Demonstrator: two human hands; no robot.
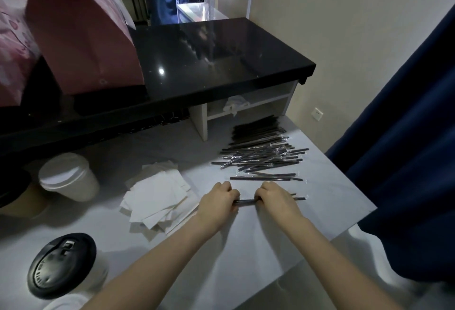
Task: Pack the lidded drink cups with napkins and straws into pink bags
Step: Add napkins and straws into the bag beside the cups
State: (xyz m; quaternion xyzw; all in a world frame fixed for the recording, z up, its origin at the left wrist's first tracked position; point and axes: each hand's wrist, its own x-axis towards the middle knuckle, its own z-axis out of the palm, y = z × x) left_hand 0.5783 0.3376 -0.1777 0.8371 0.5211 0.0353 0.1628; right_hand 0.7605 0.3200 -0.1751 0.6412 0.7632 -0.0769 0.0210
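My left hand [218, 200] and my right hand [277, 197] both grip a small bundle of black wrapped straws [247, 201] just above the white table. Its ends stick out to the right of my right hand. Behind them lies a big pile of wrapped black straws [263, 154]. A loose stack of white napkins [157, 196] sits to the left of my left hand. One cup with a white lid [67, 176] stands at the left, and a cup with a black lid [61, 265] stands near the front left. A pink bag [83, 31] stands on the black counter.
The black counter [209, 63] rises behind the white table [246, 248]. A second pink patterned bag [12, 48] sits at far left. A brown cup with a dark lid [17, 199] is cut off at the left edge. A dark blue curtain [406, 149] hangs on the right.
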